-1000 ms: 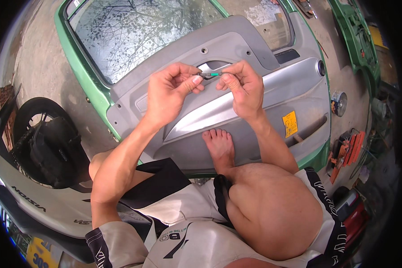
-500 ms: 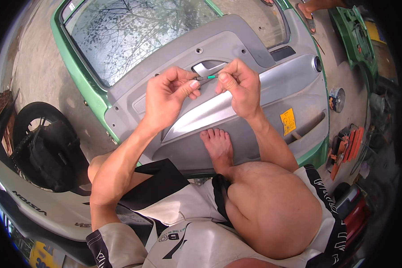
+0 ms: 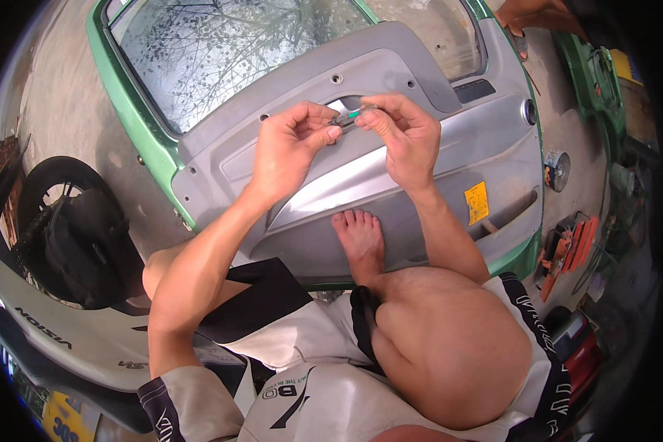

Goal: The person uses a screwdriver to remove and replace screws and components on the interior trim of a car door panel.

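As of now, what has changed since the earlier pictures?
The left hand has edged right, closer to the right hand; the green-banded piece between them now tilts up rightward. Another person's leg reaches further in at upper right. Nothing was taken or let go; the foot stays on the panel.

Over on the left, a pale motorbike with its black wheel! Across on the right, a round tin sits on the concrete floor, an orange-red slatted box nearer; far right, a green metal panel and a bystander's leg.
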Available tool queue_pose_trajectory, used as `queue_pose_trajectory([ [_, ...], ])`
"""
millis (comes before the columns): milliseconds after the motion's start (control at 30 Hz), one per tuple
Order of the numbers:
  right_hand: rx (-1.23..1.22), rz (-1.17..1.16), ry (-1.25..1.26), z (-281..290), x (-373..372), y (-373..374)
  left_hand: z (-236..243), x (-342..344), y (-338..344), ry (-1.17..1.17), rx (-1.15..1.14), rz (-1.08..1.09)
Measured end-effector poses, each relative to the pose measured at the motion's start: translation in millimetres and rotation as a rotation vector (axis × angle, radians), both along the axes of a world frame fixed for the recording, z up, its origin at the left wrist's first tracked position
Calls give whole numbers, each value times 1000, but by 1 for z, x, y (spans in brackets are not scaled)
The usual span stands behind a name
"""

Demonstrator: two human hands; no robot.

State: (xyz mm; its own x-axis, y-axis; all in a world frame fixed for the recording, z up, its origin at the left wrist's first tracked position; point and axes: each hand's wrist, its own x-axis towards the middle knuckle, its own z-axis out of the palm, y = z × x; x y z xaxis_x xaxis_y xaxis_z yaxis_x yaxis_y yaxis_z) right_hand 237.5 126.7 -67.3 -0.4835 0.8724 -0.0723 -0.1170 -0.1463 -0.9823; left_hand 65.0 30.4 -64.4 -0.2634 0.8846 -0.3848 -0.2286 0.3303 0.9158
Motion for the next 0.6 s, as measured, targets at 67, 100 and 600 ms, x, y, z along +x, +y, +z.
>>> queue_pose_trajectory([
  [67, 47, 4, -40, 1, -2, 1, -5, -2, 4, 26, -1, 5],
  [100, 94, 3, -78, 1, -3, 2, -8, -3, 5, 64, 19, 5],
  [600, 65, -54, -235, -19, -4, 17, -23, -16, 4, 121, -89, -27],
])
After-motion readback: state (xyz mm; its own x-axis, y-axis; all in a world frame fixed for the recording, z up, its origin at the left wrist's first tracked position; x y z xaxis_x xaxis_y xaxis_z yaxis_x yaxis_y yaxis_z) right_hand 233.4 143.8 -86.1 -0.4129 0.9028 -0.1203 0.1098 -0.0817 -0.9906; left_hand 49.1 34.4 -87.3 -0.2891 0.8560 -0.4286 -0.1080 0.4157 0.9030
